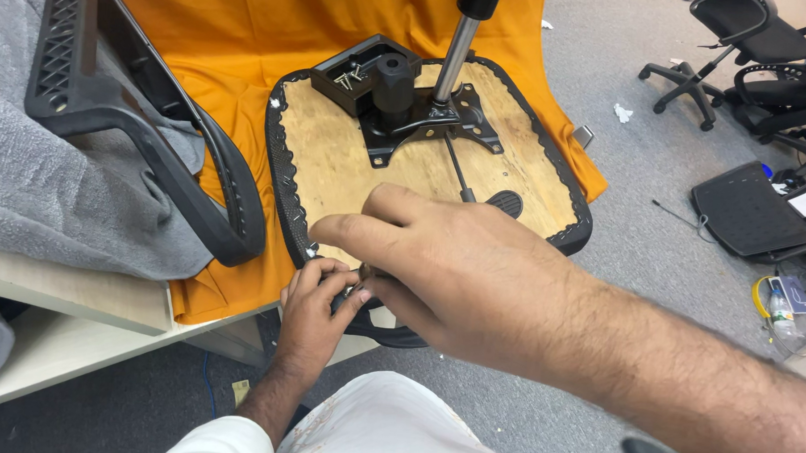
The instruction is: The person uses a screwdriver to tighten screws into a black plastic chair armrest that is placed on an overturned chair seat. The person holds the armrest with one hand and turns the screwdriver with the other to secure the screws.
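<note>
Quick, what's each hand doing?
Left hand: fingers curled on a small part at the seat edge.
Right hand: pinching there; what it holds is hidden.

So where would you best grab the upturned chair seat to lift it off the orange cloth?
Probably by the seat's two long side edges, one hand from each side. The wooden underside faces up, flat, with the black mechanism plate and gas cylinder bolted near the far end, so weight likely sits there. The near edge is taken by the left hand and right hand.
</note>
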